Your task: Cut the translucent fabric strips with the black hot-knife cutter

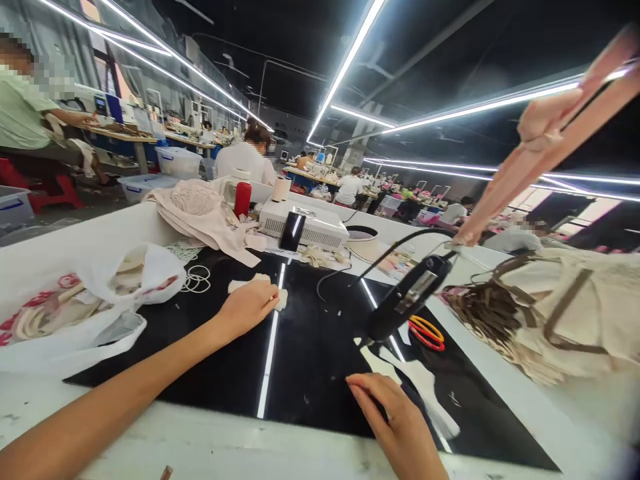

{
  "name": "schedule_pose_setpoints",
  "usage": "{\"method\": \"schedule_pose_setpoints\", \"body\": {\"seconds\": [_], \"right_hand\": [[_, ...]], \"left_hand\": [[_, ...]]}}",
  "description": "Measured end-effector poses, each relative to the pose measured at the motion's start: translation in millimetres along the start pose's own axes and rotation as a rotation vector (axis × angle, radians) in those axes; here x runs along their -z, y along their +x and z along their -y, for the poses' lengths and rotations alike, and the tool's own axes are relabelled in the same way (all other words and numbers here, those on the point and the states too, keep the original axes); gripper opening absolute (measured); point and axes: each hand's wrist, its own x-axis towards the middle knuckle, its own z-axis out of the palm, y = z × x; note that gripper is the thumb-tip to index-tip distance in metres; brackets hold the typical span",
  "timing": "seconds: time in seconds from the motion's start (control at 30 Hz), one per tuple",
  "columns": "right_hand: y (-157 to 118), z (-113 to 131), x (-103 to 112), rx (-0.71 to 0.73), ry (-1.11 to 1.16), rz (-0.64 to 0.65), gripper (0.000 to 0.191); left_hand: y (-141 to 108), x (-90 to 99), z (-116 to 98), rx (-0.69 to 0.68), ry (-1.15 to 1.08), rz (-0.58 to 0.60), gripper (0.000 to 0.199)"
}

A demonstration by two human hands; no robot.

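My left hand (250, 308) is closed on a small folded piece of white cloth (241, 285), whose ends stick out on both sides of the fingers. Beneath it lies a glossy black board (220, 380). Near the board's front edge, my right hand (397, 417) has thumb and forefinger pressed together; whatever is between the tips, if anything, is too small to see. Just beyond it lie a cream fabric piece (381, 365) and a white shaped fabric piece (425, 390). Above these hangs a black corded handheld tool (410, 297), its tip pointing down to the left.
A knotted pink strap (545, 137) suspends the tool. Red and yellow rings (427, 333) lie right of it. A plastic bag (120, 320) stands left, a phone (293, 231) leans against a white box (325, 230), and beige fabric (575, 307) is heaped right. Other people sit beyond.
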Motion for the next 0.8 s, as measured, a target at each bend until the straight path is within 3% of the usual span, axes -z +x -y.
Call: {"method": "schedule_pose_setpoints", "body": {"seconds": [0.1, 0.2, 0.33, 0.43, 0.6, 0.8], "right_hand": [[-23, -19, 24, -0.167, -0.129, -0.045, 0.024], [-36, -29, 33, -0.222, -0.189, -0.036, 0.030], [-41, -32, 25, -0.225, -0.199, -0.009, 0.031], [-41, -32, 16, -0.225, -0.214, 0.004, 0.032], [-39, -32, 10, -0.238, -0.217, 0.002, 0.032], [-37, -29, 14, -0.269, -0.117, -0.012, 0.033]], "left_hand": [[-9, -6.0, -29, -0.061, -0.088, 0.098, 0.019], [-24, -14.2, -67, -0.145, -0.148, 0.187, 0.015], [-42, -27.9, -118, -0.260, -0.170, 0.281, 0.014], [-45, -37.4, -145, -0.311, -0.157, 0.327, 0.018], [-37, -45.7, -169, -0.296, -0.117, 0.335, 0.020], [-34, -50.4, -180, -0.265, -0.056, 0.333, 0.021]]}}
